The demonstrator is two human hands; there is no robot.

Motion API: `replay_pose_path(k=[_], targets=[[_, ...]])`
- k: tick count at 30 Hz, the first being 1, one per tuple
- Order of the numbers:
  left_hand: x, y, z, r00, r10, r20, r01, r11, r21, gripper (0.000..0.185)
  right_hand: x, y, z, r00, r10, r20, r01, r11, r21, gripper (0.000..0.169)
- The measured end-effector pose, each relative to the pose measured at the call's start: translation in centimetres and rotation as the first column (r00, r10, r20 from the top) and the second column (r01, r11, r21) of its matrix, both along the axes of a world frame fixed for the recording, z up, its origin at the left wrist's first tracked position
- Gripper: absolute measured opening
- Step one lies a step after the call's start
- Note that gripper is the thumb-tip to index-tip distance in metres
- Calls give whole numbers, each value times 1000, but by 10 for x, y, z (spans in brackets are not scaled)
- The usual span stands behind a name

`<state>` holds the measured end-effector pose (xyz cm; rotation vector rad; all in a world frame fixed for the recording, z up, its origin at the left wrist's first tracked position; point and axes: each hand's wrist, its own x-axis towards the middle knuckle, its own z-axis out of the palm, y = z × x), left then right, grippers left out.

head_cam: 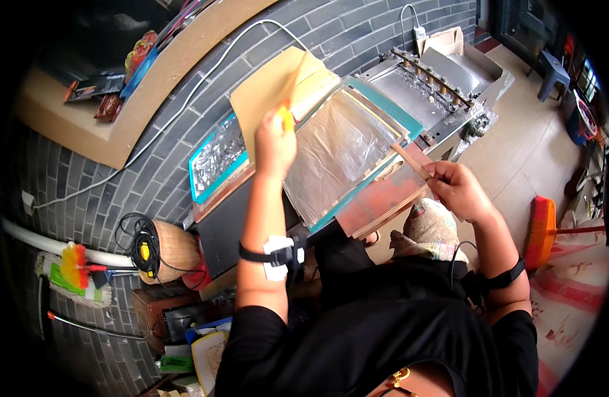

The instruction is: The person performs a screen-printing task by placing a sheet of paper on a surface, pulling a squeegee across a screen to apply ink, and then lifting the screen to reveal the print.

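My left hand [275,146] is at a stack of tan paper sheets [262,94], and the blurred edge of a raised sheet runs into its fingers. A yellow-orange piece [286,118] shows at those fingertips, too blurred to name. Between the thumb and fingers of my right hand [455,188] is a slim wooden stick [412,163]. Its far tip meets the right edge of a thin, shiny, translucent sheet [341,144]. That sheet lies on a layered pile over a teal ribbed board [404,116].
A blue-rimmed tray [217,156] of silvery foil scraps stands at left. Beyond the board is a metal machine [418,89] strewn with foil bits. A reddish board [379,198] juts out in front. A white cable [185,101] runs along the brick wall; an orange broom [542,233] stands at right.
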<state>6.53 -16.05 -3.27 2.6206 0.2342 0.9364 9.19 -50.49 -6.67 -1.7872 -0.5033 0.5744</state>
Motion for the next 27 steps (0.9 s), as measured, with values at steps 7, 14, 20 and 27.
replay_pose_path(k=[7, 14, 20, 27], targets=[[-54, -72, -55, 989, -117, -89, 120, 992, 31, 30, 3, -4, -13, 1000, 23, 8, -23, 999, 47, 23], [-54, -98, -70, 977, -113, -183, 121, 992, 36, 29, -2, -4, -5, 999, -9, -33, 10, 999, 45, 19], [-52, -103, -69, 971, -105, -213, 117, 992, 44, 30, 1, -5, -12, 1000, 6, 2, -6, 998, 55, 23], [-55, -102, -70, 970, -99, -220, 111, 993, 41, 30, 2, -4, -15, 999, 12, -32, -9, 998, 68, 26]])
